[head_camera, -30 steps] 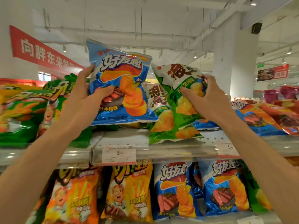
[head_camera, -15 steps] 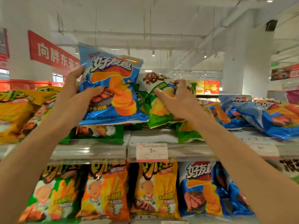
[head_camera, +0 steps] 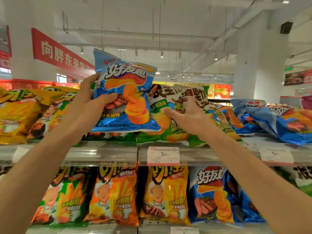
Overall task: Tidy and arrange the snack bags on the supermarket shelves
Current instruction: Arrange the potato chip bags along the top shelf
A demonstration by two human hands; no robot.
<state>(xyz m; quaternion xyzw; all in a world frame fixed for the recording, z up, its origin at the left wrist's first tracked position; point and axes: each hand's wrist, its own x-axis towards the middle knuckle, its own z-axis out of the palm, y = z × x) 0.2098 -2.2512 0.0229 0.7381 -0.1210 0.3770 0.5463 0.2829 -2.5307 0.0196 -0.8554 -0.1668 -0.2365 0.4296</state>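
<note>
My left hand grips a blue chip bag upright above the top shelf, thumb across its front and fingers behind its left edge. My right hand pinches a green and white chip bag that lies on the same shelf, just right of the blue bag. A second green and white bag leans behind my right wrist. The two hands are close together at the shelf's middle.
Yellow and orange bags are piled on the top shelf at the left, blue bags at the right. The lower shelf holds upright orange, yellow bags and blue bags. A price tag hangs on the shelf edge.
My view has shifted left along the shelf. My right hand has brought the green and white bag left and down onto the shelf beside the blue bag, which my left hand still holds up.
</note>
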